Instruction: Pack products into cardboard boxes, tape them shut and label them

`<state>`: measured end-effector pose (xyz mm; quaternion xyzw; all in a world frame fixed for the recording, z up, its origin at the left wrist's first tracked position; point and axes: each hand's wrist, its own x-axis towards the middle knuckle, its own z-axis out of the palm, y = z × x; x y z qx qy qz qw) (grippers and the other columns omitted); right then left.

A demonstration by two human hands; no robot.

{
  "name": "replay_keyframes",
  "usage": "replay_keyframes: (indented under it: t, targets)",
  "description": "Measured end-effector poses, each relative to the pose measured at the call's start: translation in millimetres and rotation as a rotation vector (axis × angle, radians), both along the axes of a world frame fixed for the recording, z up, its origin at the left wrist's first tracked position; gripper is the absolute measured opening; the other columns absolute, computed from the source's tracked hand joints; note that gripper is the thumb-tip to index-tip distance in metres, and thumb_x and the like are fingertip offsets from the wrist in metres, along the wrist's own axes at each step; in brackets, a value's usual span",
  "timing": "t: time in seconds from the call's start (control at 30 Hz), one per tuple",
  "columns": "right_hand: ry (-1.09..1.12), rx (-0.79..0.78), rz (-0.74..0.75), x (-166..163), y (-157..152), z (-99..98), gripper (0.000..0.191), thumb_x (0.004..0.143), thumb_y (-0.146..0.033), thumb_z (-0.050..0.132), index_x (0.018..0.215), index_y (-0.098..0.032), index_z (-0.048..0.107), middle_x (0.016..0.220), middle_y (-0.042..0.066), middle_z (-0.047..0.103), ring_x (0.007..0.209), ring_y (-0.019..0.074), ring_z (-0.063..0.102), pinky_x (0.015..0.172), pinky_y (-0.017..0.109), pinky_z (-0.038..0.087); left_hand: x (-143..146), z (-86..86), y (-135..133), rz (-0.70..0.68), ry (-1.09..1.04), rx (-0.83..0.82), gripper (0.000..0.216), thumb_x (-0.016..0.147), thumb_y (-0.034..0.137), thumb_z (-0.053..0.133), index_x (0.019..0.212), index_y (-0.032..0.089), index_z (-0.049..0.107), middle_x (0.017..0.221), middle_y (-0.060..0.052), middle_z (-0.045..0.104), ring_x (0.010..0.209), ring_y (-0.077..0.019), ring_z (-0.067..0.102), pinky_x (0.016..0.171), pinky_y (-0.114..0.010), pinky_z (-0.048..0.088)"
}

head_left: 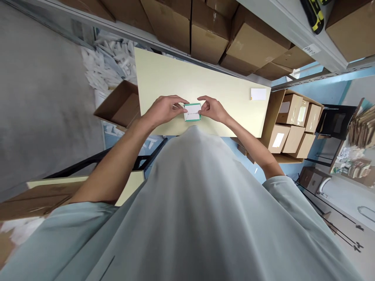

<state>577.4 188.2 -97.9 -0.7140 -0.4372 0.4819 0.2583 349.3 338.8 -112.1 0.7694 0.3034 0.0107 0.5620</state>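
Note:
A small white box with green edges [192,112] sits near the front edge of a pale yellow table [175,78]. My left hand [165,108] grips its left side, fingers curled around it. My right hand [211,108] pinches its right side with thumb and fingertips. Both hands hold the box just above or on the tabletop; I cannot tell which. My shirt hides the table's front edge below the box.
A white card or flat box [258,94] lies at the table's right end. An open cardboard box [120,104] stands at the left, another with several small cartons [293,125] at the right. Shelves with large cartons [211,31] rise behind the table.

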Motion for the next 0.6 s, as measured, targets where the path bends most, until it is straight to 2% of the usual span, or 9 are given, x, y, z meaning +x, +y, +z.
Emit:
replay_keyframes:
  t: [0.13,0.23,0.4,0.6]
  targets:
    - [-0.065,-0.086,-0.084,-14.0,3.9,-1.5,0.043,0.091,-0.036,0.089,0.128,-0.019,0.075,0.087,-0.003,0.075,0.087,0.0203,0.073,0.091,0.035,0.059,0.6,1.6,-1.3,-0.033,0.03,0.069,0.047,0.093,0.062,0.086,0.125,0.029,0.091,0.127,-0.008,0.086,0.103,-0.0304,0.085,0.104,-0.043,0.067]
    - [-0.043,-0.036,-0.108,-15.8,5.5,-0.9,0.039,0.095,-0.036,0.085,0.13,-0.02,0.075,0.087,-0.003,0.074,0.088,0.0196,0.073,0.091,0.034,0.059,-1.1,-0.3,-2.4,-0.014,-0.02,0.052,0.052,0.094,0.067,0.085,0.129,0.029,0.091,0.134,-0.009,0.085,0.11,-0.0314,0.084,0.108,-0.046,0.068]
    - [-0.085,0.038,-0.086,-14.3,6.4,1.9,0.031,0.099,-0.032,0.081,0.127,-0.022,0.078,0.09,-0.002,0.075,0.091,0.0196,0.072,0.098,0.035,0.06,-1.4,-6.1,0.6,-0.032,-0.062,0.051,0.051,0.092,0.07,0.085,0.124,0.031,0.092,0.136,-0.007,0.086,0.126,-0.0348,0.08,0.113,-0.047,0.066]
    - [-0.166,0.065,-0.059,-16.2,6.0,-0.4,0.03,0.103,-0.031,0.077,0.132,-0.023,0.078,0.093,0.0,0.077,0.094,0.0204,0.072,0.101,0.036,0.061,0.9,-7.7,2.4,-0.063,-0.004,0.118,0.044,0.097,0.064,0.082,0.125,0.031,0.09,0.133,-0.007,0.086,0.122,-0.035,0.084,0.113,-0.047,0.066]
